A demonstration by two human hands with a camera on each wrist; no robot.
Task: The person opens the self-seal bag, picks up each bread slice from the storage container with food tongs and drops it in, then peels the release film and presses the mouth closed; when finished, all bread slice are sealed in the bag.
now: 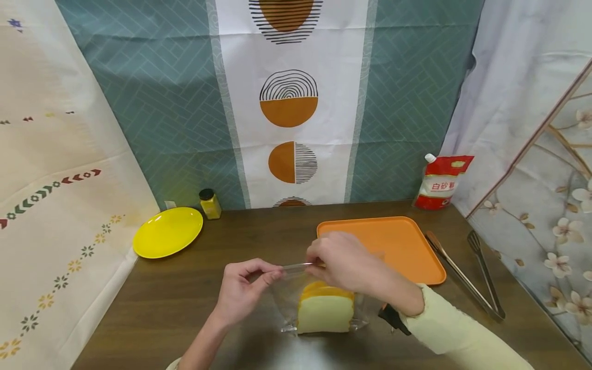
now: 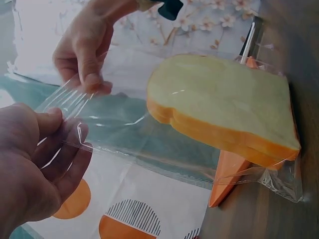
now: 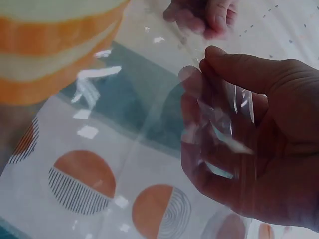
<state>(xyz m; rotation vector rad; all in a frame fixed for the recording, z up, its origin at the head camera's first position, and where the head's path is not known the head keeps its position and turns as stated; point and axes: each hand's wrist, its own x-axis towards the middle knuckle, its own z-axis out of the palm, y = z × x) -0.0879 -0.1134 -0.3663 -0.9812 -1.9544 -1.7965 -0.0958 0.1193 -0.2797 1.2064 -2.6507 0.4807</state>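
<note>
Slices of bread (image 1: 325,312) with orange crust stand inside a clear plastic bag (image 1: 288,295) on the table. My left hand (image 1: 243,289) pinches the bag's top edge at its left side between thumb and forefinger. At the right side of that same edge my right hand (image 1: 344,262) pinches the film. In the left wrist view the bread (image 2: 224,99) sits at the bag's bottom and the film is stretched between both hands. The right wrist view shows thin film running across my right palm and fingers (image 3: 192,114).
An orange tray (image 1: 388,241) lies behind the right hand, with metal tongs (image 1: 481,272) to its right. A yellow plate (image 1: 168,232) and a yellow jar (image 1: 210,204) are at the back left. A red-and-white pouch (image 1: 441,182) stands at the back right.
</note>
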